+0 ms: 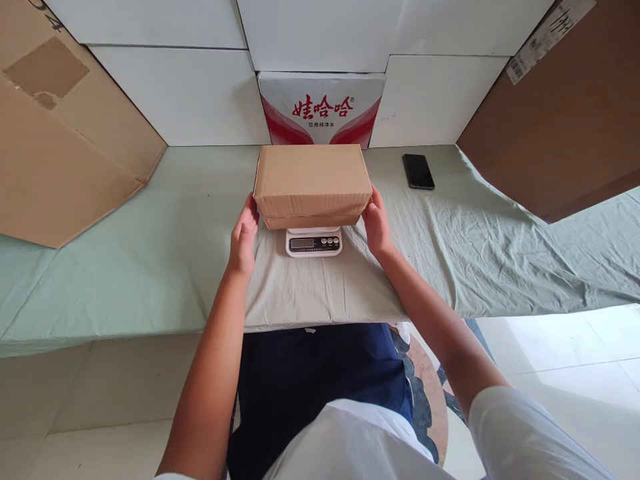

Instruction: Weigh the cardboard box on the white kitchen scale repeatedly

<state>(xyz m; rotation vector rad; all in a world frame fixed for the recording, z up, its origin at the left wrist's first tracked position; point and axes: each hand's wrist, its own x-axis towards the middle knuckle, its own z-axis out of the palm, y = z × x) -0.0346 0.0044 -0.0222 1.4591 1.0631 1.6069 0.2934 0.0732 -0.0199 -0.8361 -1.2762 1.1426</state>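
Observation:
A closed brown cardboard box (pixel 313 172) is on or just over a small white digital scale (pixel 314 244); whether its base rests on the scale I cannot tell. The scale's front panel with its display and buttons shows below the box, and the rest of it is hidden. My left hand (pixel 244 237) presses against the box's left end, thumb toward me. Against the right end lies my right hand (pixel 376 223), its fingertips partly hidden behind the box. Between them the two hands grip the box from both sides.
A black phone (pixel 419 171) lies on the green cloth (pixel 185 267) to the right. Behind stand white panels (pixel 175 93) and a printed white-and-red carton (pixel 323 100). Large cardboard sheets lean at the left (pixel 75 147) and right (pixel 560 120). The table's front edge is near my body.

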